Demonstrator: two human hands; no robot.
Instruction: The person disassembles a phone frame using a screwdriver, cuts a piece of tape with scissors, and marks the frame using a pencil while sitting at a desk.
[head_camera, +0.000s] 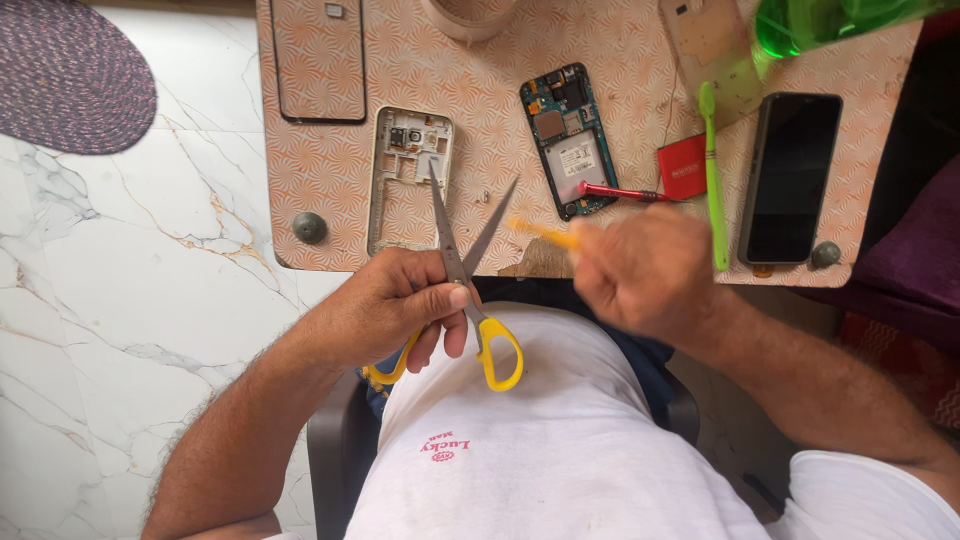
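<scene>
Yellow strip (545, 234) blurred, right hand (645, 270) smeared.

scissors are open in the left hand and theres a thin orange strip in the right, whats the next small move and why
Probably bring the orange strip between the open blades of the scissors. The left hand holds them spread, and the right hand, blurred, has the strip's tip just short of the blades.
</scene>
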